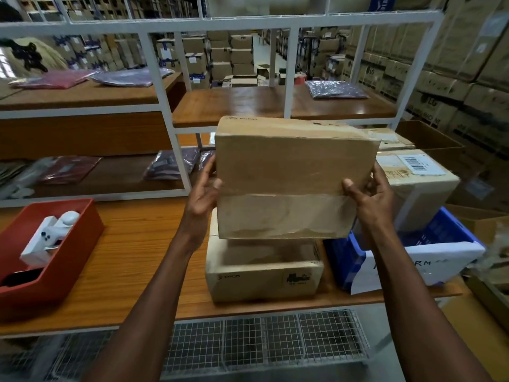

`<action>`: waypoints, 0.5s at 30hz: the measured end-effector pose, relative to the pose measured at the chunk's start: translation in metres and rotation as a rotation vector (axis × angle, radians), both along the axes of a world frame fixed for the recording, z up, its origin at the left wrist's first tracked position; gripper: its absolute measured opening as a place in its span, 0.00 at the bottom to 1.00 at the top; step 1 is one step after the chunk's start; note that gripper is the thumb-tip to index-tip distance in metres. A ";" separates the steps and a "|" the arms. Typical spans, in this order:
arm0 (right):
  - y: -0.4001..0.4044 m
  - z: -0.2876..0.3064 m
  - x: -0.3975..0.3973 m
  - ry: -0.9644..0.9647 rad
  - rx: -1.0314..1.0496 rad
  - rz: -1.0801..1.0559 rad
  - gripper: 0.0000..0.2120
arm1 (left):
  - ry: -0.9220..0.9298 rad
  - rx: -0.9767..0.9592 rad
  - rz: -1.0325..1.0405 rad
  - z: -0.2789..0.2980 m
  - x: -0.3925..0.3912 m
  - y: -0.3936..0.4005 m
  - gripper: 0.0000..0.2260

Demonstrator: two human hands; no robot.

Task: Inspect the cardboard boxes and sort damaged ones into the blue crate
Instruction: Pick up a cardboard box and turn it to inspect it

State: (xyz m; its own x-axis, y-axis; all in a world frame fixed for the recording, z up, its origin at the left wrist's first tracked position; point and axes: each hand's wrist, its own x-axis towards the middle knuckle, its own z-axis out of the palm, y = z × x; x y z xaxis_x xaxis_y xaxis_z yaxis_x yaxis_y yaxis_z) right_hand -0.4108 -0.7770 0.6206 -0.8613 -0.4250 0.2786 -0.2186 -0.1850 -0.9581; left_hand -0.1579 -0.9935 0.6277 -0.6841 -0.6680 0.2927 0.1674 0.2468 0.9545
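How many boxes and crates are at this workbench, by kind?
Cardboard boxes: 3 (held box, box on the bench, barcoded box at the blue crate)
Blue crate: 1
Red bin: 1
Total: 5

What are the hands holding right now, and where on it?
A taped cardboard box, lifted above the table: left hand grips its left side, right hand its right side, thumbs on the near face.

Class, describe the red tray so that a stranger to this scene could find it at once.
Start at the wooden table under the white shelving. At its near left edge sits the red tray, holding white gadgets. It is the only red, open-topped container; the other bin, far right, is a blue crate.
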 end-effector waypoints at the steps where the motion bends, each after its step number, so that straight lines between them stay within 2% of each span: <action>1: 0.001 0.000 0.001 0.000 -0.015 -0.005 0.35 | 0.031 0.075 0.010 0.002 0.000 0.002 0.31; 2: 0.001 -0.001 0.001 0.002 -0.029 -0.013 0.35 | 0.055 0.136 0.020 0.005 0.000 0.003 0.30; 6: 0.002 -0.002 0.002 0.009 -0.086 0.011 0.37 | 0.065 0.224 0.078 0.015 -0.001 0.005 0.37; 12: 0.005 0.000 0.003 0.063 -0.030 0.171 0.36 | 0.057 0.160 0.240 0.019 -0.009 -0.001 0.23; 15: 0.007 0.002 0.001 -0.016 -0.008 0.279 0.32 | 0.058 0.125 0.237 0.009 -0.006 -0.010 0.24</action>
